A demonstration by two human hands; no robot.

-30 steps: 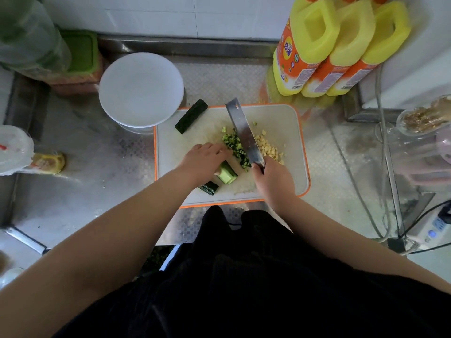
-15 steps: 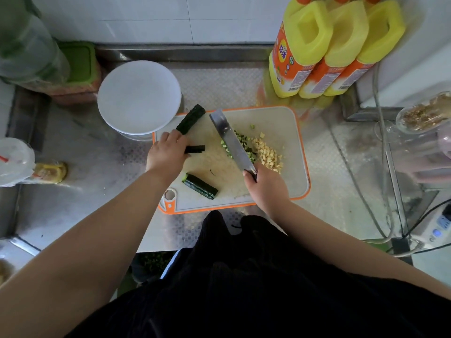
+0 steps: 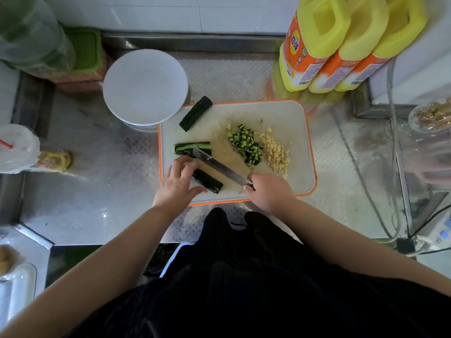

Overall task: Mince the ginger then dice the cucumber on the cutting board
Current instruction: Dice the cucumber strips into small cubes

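Observation:
A white cutting board with an orange rim lies on the steel counter. On it are a pile of diced cucumber and, to its right, minced ginger. Three cucumber pieces remain whole: one at the board's far left corner, one at the left edge, one near the front. My left hand holds the front piece with curled fingers. My right hand grips the handle of a knife, whose blade points left and reaches the piece at the left edge.
A white round plate on a bowl sits left of the board. Three yellow-orange bottles stand behind the board on the right. A plastic cup and a small jar are far left. Cables and glass containers lie right.
My left hand moved from the board's far left corner toward the front and took hold of the front cucumber piece. The knife swung left, away from the diced pile.

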